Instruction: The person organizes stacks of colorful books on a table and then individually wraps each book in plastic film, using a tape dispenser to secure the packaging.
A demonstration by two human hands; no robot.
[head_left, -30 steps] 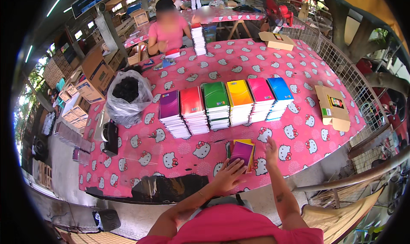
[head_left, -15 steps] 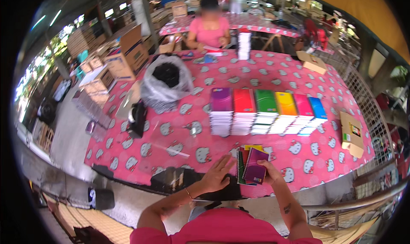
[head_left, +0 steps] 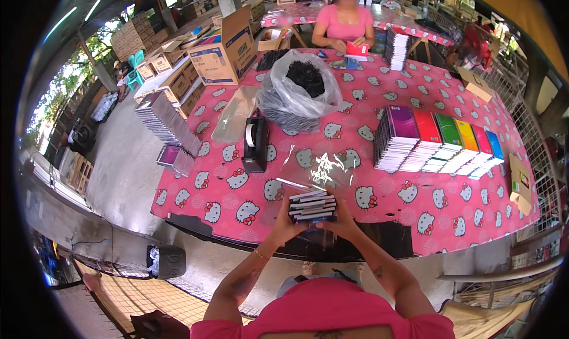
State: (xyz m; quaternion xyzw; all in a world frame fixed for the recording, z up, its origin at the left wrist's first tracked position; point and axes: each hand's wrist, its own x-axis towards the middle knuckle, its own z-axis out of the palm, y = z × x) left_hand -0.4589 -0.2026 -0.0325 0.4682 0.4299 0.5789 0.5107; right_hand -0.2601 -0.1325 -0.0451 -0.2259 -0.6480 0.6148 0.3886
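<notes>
Near the front edge of the table, a small stack of spiral notebooks (head_left: 312, 206) is held between my two hands, with its layered edges facing up. My left hand (head_left: 287, 225) presses on the left side of the stack. On the other side, my right hand (head_left: 344, 219) grips it with the fingers partly hidden. Just beyond the stack lies a clear plastic sleeve (head_left: 320, 168), shiny and flat on the cloth. A black tape dispenser (head_left: 255, 146) stands to the left of the sleeve.
Rows of stacked notebooks (head_left: 415, 140) in several colours stand at the right. A plastic bag of black pieces (head_left: 299, 96) sits behind the dispenser. Wrapped notebook stacks (head_left: 172, 125) line the left edge. Across the table, a person (head_left: 345, 28) holds a red notebook (head_left: 357, 50). Cardboard boxes (head_left: 222, 57) stand far left.
My view has turned left. The notebooks, earlier in my right hand with my left hand open beside them, are now squeezed between both hands, edges up, in front of the plastic sleeve.
</notes>
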